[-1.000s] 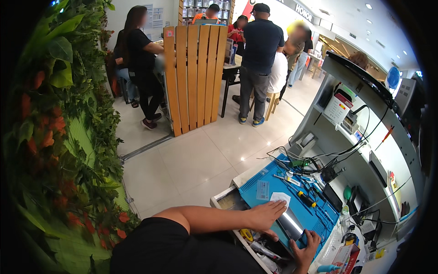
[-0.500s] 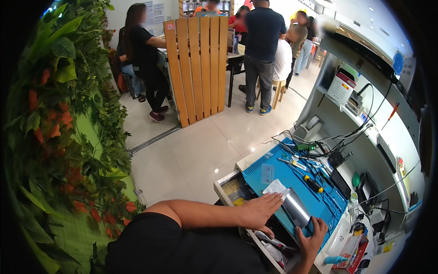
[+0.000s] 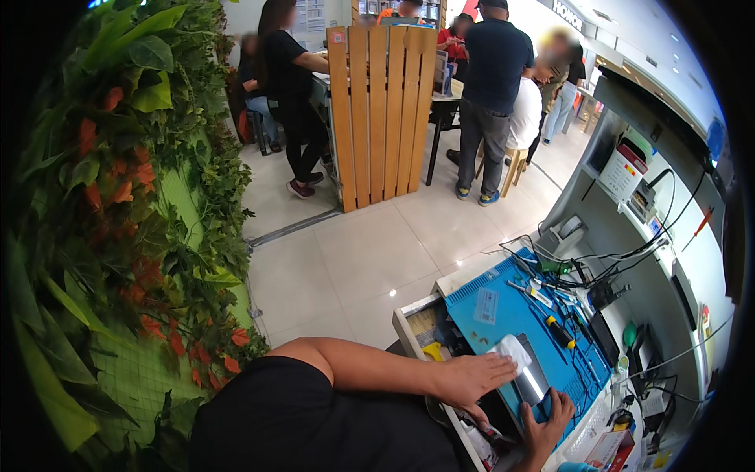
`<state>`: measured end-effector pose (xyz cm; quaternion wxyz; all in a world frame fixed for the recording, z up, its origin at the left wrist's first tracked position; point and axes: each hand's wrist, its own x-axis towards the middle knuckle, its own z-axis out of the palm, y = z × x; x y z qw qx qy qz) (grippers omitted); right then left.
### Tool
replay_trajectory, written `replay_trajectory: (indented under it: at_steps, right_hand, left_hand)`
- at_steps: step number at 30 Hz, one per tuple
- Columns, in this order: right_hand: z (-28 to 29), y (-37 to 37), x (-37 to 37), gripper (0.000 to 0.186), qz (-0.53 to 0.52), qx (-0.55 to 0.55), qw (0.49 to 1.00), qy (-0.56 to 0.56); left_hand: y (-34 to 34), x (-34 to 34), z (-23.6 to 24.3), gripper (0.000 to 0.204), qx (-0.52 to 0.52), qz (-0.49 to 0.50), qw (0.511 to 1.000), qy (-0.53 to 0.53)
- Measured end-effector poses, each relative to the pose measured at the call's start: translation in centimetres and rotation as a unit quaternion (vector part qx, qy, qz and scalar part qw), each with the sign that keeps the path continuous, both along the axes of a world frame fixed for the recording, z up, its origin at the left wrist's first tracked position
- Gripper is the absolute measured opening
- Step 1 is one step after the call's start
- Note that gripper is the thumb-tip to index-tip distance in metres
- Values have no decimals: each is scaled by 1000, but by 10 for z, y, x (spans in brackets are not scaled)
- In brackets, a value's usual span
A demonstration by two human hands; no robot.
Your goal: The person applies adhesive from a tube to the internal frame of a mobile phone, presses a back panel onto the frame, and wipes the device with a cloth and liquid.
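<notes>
A dark, glossy smartphone [image 3: 532,381] lies on the blue work mat [image 3: 491,326], a bright streak of light reflected along it. My left hand [image 3: 478,377] reaches across with its fingers fairly straight, holding a white cloth [image 3: 515,351] against the phone's far end. The thumb of that hand hangs apart, over the open drawer [image 3: 409,334]. At the phone's near end my right hand [image 3: 548,425] is closed on it, thumb on one side and fingers on the other. My fingers hide part of the cloth and the phone's near end.
Screwdrivers, tweezers and a yellow-black tool [image 3: 560,333] lie on the mat's right side. Cables [image 3: 605,259] run from the shelf [image 3: 621,206] at the right. A leafy wall [image 3: 189,236] rises at left. Several people stand or sit beyond the wooden slat panel [image 3: 381,118].
The whole view has shifted, so the scene sits further right. My left hand and the cloth have slid a little toward me, onto the phone's far end. My right hand keeps its hold.
</notes>
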<state>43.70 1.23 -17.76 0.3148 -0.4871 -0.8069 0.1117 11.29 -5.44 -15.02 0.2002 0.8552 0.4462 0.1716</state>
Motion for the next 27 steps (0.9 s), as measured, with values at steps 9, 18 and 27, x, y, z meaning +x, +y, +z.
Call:
replay_trajectory:
  at_steps: [9, 18, 27]
  right_hand:
    - [-1, 4, 3, 78, 14, 13, 1000, 0]
    - [-4, 3, 3, 78, 14, 11, 1000, 5]
    - [-7, 10, 8, 79, 43, 17, 999, 3]
  left_hand:
    - [15, -3, -10, 139, 42, 72, 996, 17]
    - [7, 13, -21, 143, 60, 54, 996, 37]
    - [2, 38, -27, 142, 101, 18, 995, -10]
